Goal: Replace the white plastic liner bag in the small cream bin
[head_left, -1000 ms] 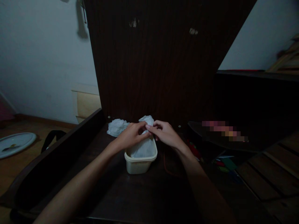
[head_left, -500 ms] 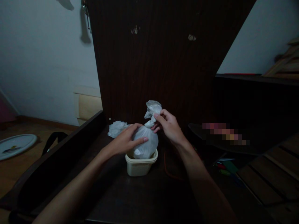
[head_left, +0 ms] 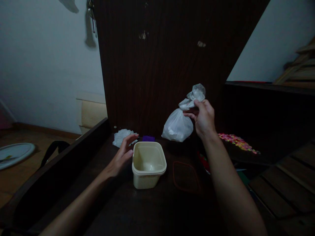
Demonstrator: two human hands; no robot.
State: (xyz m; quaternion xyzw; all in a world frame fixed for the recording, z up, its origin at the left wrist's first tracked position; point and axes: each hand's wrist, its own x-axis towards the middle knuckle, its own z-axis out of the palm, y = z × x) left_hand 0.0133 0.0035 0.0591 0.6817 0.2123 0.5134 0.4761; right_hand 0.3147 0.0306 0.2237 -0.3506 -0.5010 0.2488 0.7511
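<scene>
A knotted white plastic bag (head_left: pixel 177 126) with something pale inside hangs in the air, right of and above the container. My right hand (head_left: pixel 204 114) grips it by the twisted neck, thumb and fingers closed. The cream plastic container (head_left: pixel 146 180) stands upright on the dark wooden surface, its inside bare. Just left of its rim is my left hand (head_left: pixel 122 156), fingers spread and holding nothing; whether it touches the rim I cannot tell. Behind that hand lies a crumpled white plastic bag (head_left: pixel 121 136), partly covered by the fingers.
A reddish-brown rounded lid or frame (head_left: pixel 185 177) lies right of the container. Behind the container sits a small purple item (head_left: pixel 148 138). Several colourful small pieces (head_left: pixel 237 141) lie on the right. A dark wooden panel (head_left: pixel 157 72) rises at the back, and a raised ledge (head_left: pixel 73 157) runs along the left.
My right hand has lifted the knotted bag out of the container, up and to the right. My left hand has let go of the bag and moved left, beside the container.
</scene>
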